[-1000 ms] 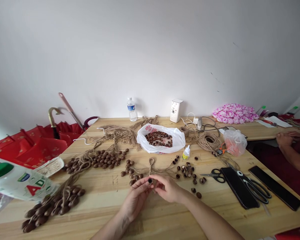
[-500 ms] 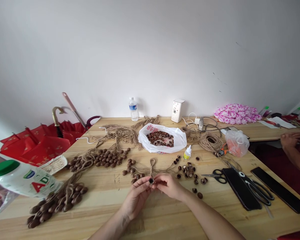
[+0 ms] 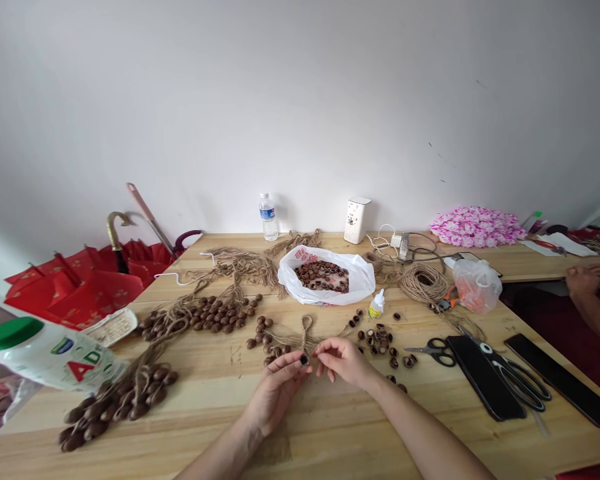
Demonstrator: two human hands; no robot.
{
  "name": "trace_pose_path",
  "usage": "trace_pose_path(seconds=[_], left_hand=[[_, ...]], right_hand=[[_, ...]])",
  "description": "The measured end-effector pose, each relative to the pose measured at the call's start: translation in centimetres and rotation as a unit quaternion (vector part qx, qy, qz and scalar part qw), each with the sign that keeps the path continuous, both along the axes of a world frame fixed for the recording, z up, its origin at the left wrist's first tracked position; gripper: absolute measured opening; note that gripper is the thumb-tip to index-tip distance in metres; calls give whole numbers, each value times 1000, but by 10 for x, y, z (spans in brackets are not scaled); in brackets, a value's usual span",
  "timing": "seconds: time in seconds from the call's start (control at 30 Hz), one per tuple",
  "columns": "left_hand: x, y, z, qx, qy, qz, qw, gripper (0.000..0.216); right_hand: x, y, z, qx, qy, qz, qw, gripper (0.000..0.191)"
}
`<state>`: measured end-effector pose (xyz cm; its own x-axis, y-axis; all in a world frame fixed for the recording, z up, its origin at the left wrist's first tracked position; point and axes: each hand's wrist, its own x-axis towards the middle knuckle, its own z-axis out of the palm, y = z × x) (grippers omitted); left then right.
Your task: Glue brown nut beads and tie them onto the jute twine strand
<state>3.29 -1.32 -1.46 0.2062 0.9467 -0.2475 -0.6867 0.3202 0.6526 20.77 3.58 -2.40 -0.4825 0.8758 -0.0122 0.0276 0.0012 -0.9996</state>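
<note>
My left hand pinches a dark, hollow half nutshell between thumb and fingertips, its open side facing up. Just right of it, my right hand has thumb and forefinger pressed together; whatever lies between them is too small to make out. Behind both hands rises a looped twine cord, with strands spreading to a cluster of brown nutshells on the left and towards loose open shells on the right. A small glue bottle stands behind these shells.
A white plastic bag of shells sits mid-table. Twine coils, small scissors, large scissors and a phone lie right. Finished-looking nutshell bundles and a white jar are left. Another person's hands show far right.
My right hand has drawn slightly away from the nutshell, to the right and up, leaving a small gap. My left hand keeps its hold. The view has shifted slightly.
</note>
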Motion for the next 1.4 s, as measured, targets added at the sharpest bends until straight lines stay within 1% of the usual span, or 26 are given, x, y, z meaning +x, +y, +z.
trace_pose_path(seconds=[0.07, 0.13, 0.23, 0.4, 0.53, 0.7, 0.8, 1.0, 1.23, 1.4], left_hand=[[0, 0, 0, -11, 6, 16, 1000, 20], [-1, 0, 1, -16, 25, 25, 999, 21], [-1, 0, 3, -33, 70, 22, 997, 22], [-2, 1, 3, -49, 104, 19, 993, 28], [-1, 2, 0, -30, 157, 23, 987, 30], [-2, 3, -12, 24, 228, 22, 973, 28], [-2, 3, -15, 63, 257, 21, 964, 24], [-1, 1, -5, 124, 337, 6, 933, 20], [-1, 0, -3, 147, 383, -9, 912, 20], [-1, 0, -3, 150, 394, -16, 907, 21]], right_hand=[[2, 2, -1, 12, -4, -7, 1000, 28], [3, 3, 1, 44, -22, -11, 999, 24], [3, 1, 5, 102, -58, -11, 993, 17], [3, -2, 13, 211, -131, -1, 969, 12], [5, -4, 19, 264, -169, 2, 950, 12], [4, -6, 21, 311, -208, 6, 927, 13], [2, -8, 20, 323, -215, 6, 921, 12], [1, -9, 19, 315, -219, -2, 923, 11], [0, -8, 16, 299, -206, -11, 932, 9], [0, -8, 17, 287, -191, -15, 938, 9]])
